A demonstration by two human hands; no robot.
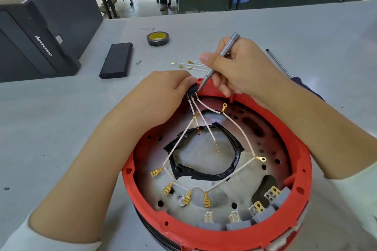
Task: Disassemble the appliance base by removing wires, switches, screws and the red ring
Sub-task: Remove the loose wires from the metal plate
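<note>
The round appliance base lies open side up on the table, its red ring (214,236) around a grey metal floor. My left hand (163,89) pinches a small black switch (192,91) at the far rim. White wires (238,128) with brass terminals run from that switch across the base. My right hand (238,67) grips a slim grey screwdriver (221,57), with its tip at the switch's top edge. Several grey switches (263,217) sit along the near right rim. A black taped ring (204,175) surrounds the central opening.
Loose white wires (189,65) lie on the table beyond the base. A black tape roll (158,38), a flat black case (116,60) and a small screw (139,61) lie further back. A black computer tower (40,32) stands at the left. A long screwdriver (279,64) lies at the right.
</note>
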